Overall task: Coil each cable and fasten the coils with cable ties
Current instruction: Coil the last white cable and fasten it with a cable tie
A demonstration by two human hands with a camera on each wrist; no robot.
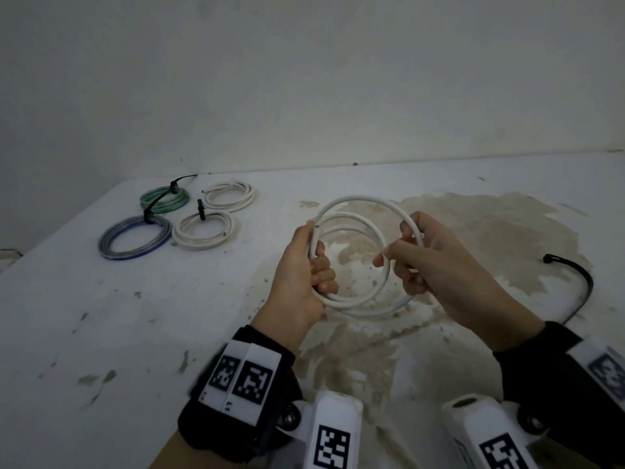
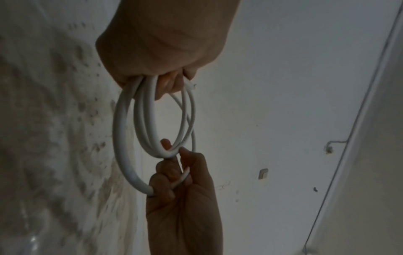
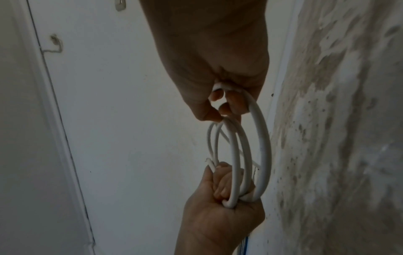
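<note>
While in both hands (image 1: 301,265), white cable coil (image 1: 355,201)

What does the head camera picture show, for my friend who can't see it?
Two hands, left hand and right hand, hold a loosely coiled round white cable above a stained white table. Four finished cable coils lie far left, and a loose black cable tie lies at the right.

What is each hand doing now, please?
Left hand: closed around the left side of the white coil.
Right hand: closed around the coil's right side, thumb and finger pinching an inner loop.
</note>
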